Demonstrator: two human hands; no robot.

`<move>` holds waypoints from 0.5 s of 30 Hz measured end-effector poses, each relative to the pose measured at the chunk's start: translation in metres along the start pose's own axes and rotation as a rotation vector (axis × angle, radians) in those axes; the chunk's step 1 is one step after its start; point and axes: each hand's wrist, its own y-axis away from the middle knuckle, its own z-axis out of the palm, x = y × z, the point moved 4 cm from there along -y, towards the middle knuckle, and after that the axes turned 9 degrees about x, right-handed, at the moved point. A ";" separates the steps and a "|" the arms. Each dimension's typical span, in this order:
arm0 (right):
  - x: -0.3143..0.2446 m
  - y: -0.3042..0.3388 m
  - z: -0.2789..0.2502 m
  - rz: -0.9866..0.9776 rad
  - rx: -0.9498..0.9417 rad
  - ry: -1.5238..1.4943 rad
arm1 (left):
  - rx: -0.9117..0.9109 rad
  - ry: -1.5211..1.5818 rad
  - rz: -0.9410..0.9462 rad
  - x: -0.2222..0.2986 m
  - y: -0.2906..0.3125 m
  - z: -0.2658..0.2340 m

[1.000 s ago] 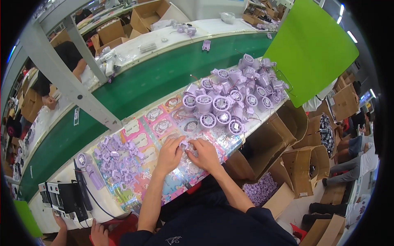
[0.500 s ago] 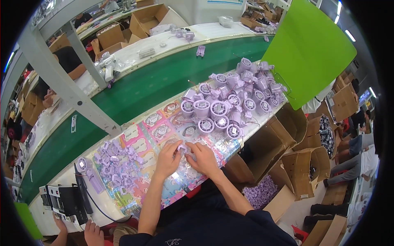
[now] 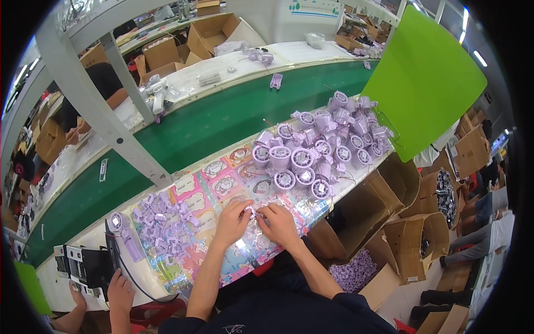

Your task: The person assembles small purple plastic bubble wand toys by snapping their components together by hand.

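Observation:
A small lilac plastic part (image 3: 253, 213) is pinched between the fingertips of my left hand (image 3: 232, 224) and my right hand (image 3: 279, 225). Fingers cover most of it, so its full shape is hidden. Both hands are closed and held low over a colourful cartoon-printed sheet (image 3: 214, 186). To their left lies a loose heap of small lilac plastic clips (image 3: 167, 222). Beyond my right hand stands a pile of round lilac fan-like housings (image 3: 301, 158) with thin wires sticking out.
A green conveyor belt (image 3: 222, 103) runs behind the bench, with a grey metal post (image 3: 105, 114) before it. A green panel (image 3: 425, 78) rises at right, above cardboard boxes (image 3: 356, 209). A co-worker's hand (image 3: 119, 292) is at lower left by a black device (image 3: 89, 267).
My fingers have drawn closer around the lilac part, which shows less now. The co-worker's hand at lower left has moved up toward the black device. The whole view has shifted slightly.

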 end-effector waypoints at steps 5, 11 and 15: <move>-0.003 -0.002 -0.002 -0.003 -0.001 0.008 | 0.018 0.089 -0.100 -0.007 0.003 0.000; -0.010 -0.004 -0.005 -0.062 -0.004 0.047 | 0.011 0.074 -0.130 -0.007 0.002 -0.002; -0.010 -0.003 -0.005 -0.062 -0.008 0.033 | -0.018 0.041 -0.026 0.005 0.002 -0.002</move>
